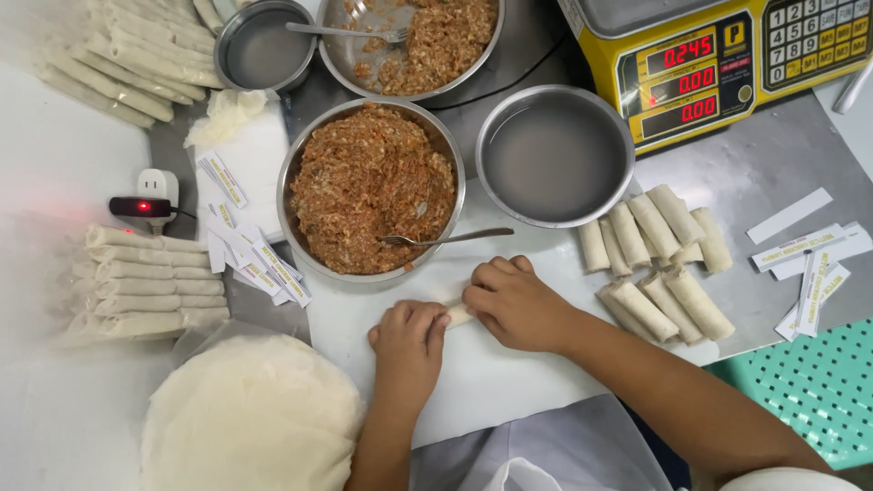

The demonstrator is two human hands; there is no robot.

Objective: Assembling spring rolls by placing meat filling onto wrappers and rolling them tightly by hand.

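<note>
Steel tabletop under a white board, green perforated surface at lower right. Two bowls of minced filling, nearest one as landmark; two water bowls, one right of it. About ten finished rolls farther right. Below landmark, left hand and right hand curled over a roll, mostly hidden. Wrapper stack lower left, cut off.

Reddish-brown filling, pale wrappers, yellow scale, green perforated mat.
</note>
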